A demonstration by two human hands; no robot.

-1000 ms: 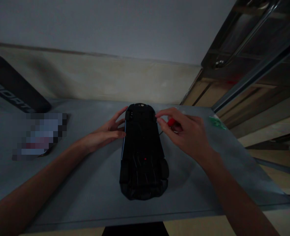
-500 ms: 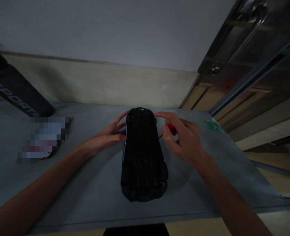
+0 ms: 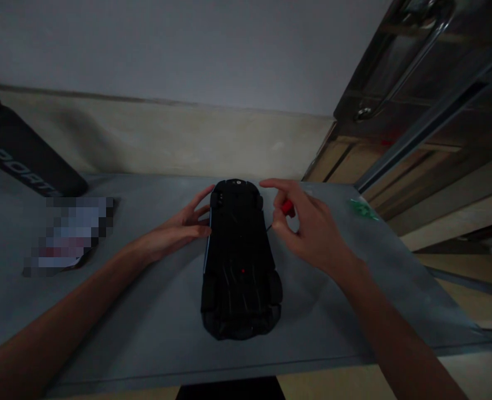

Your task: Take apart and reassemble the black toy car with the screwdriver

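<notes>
A black toy car (image 3: pixel 240 250) lies upside down on the grey table, its wheels and underside facing up. Against its left side rests my left hand (image 3: pixel 185 225), fingers spread and stretched out, thumb touching the edge. My right hand (image 3: pixel 306 222) is on the car's other side, pinching a small screwdriver by its red handle (image 3: pixel 287 208). The thin dark shaft points left towards the car's side; whether its tip touches the car I cannot tell. My right index finger is stretched out close to the car's far right wheel, slightly apart from it.
A green piece in clear plastic (image 3: pixel 362 209) lies at the table's right. On the left are a blurred-out packet (image 3: pixel 73 233) and a dark cylinder marked SPORT (image 3: pixel 29 150). A wall (image 3: pixel 187 139) stands behind the table (image 3: pixel 154 328); a metal frame and door are at right.
My right index finger has come slightly away from the car's far right wheel. The view has shifted a little; the car and my left hand keep their places.
</notes>
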